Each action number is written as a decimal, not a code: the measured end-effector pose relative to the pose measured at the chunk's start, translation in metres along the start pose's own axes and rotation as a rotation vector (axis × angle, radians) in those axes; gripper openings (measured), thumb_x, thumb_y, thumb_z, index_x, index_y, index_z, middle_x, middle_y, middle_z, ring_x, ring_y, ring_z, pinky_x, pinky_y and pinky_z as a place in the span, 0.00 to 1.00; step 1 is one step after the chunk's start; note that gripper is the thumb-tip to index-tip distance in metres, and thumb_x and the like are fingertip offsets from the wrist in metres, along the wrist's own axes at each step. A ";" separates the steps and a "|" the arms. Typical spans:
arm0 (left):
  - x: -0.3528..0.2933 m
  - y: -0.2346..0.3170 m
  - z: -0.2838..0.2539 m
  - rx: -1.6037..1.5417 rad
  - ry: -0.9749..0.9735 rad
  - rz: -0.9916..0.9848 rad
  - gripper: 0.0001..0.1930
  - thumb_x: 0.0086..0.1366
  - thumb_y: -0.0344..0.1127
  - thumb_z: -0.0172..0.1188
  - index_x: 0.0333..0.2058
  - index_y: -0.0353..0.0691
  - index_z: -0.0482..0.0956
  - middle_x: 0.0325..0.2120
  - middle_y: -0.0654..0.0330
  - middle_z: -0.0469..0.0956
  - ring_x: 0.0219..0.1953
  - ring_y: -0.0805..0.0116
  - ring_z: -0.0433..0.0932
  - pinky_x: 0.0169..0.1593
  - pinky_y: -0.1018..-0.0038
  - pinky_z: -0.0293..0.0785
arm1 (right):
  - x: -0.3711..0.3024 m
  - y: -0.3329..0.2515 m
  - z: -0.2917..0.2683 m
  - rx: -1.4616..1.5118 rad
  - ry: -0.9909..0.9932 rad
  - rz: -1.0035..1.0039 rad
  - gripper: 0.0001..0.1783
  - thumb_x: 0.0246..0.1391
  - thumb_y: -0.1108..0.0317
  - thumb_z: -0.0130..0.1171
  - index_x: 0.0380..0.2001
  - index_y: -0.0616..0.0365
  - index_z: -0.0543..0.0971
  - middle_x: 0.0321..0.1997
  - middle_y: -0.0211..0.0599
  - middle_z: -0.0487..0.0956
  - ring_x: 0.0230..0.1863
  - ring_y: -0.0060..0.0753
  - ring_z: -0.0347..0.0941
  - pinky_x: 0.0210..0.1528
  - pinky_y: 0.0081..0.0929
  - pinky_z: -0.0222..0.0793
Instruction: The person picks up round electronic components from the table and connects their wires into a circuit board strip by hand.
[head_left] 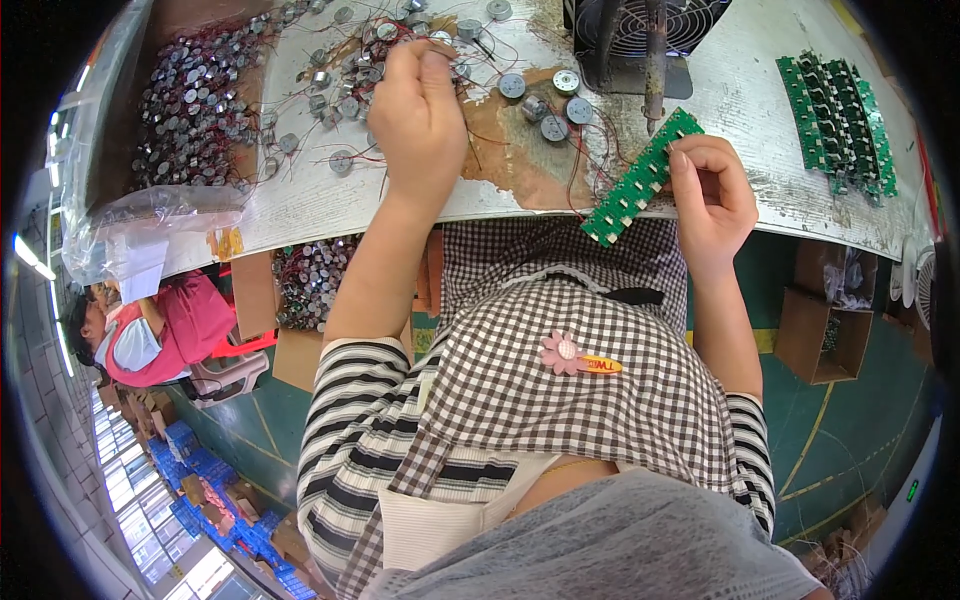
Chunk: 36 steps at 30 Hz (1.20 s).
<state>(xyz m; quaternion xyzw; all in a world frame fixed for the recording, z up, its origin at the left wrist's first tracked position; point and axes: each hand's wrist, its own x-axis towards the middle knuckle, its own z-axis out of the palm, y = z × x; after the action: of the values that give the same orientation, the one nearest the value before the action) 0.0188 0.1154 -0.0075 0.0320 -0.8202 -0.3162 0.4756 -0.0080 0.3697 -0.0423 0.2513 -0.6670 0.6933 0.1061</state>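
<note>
My right hand [714, 200] pinches a long green circuit board [625, 205] near its far end, with the board slanting down to the left over the table edge. Small pale parts line the board, and thin red wires run from it toward several small round metal motors [553, 127] on the table. My left hand [420, 135] is raised over a loose pile of wired motors [350, 107]. Its thumb and fingers are pressed together; what they hold, if anything, is hidden. The tip of a soldering iron [653, 75] points down just beyond the board's far end.
A fan [650, 25] stands behind the iron. More green boards [838, 125] lie in rows at the right. A large box [105, 190] of motors sits at the left, and cartons [820, 335] stand below the table. Another person [180, 330] sits at the far left.
</note>
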 end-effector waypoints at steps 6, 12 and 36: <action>-0.007 0.003 -0.005 -0.092 -0.264 -0.017 0.05 0.62 0.30 0.55 0.31 0.35 0.77 0.26 0.56 0.77 0.29 0.64 0.75 0.33 0.73 0.69 | 0.001 0.001 0.000 0.004 0.005 -0.022 0.02 0.53 0.83 0.55 0.29 0.67 0.72 0.35 0.39 0.75 0.29 0.17 0.69 0.29 0.12 0.65; -0.006 0.024 -0.018 0.087 -0.277 0.192 0.04 0.62 0.28 0.57 0.34 0.33 0.77 0.31 0.58 0.77 0.35 0.70 0.74 0.41 0.77 0.69 | 0.000 0.002 -0.004 -0.002 -0.023 -0.013 0.02 0.54 0.82 0.55 0.30 0.67 0.72 0.37 0.39 0.75 0.28 0.15 0.69 0.29 0.11 0.66; -0.041 0.081 0.035 -0.645 -0.544 -0.552 0.08 0.59 0.30 0.59 0.27 0.30 0.73 0.23 0.60 0.77 0.23 0.79 0.73 0.26 0.81 0.69 | 0.008 -0.015 -0.004 -0.105 -0.096 -0.231 0.05 0.46 0.82 0.60 0.27 0.67 0.74 0.40 0.48 0.75 0.24 0.20 0.72 0.27 0.13 0.67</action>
<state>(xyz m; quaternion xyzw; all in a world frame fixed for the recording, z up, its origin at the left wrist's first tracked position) 0.0332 0.2119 -0.0061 0.0157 -0.7361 -0.6644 0.1287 -0.0083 0.3732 -0.0259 0.3535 -0.6734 0.6278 0.1660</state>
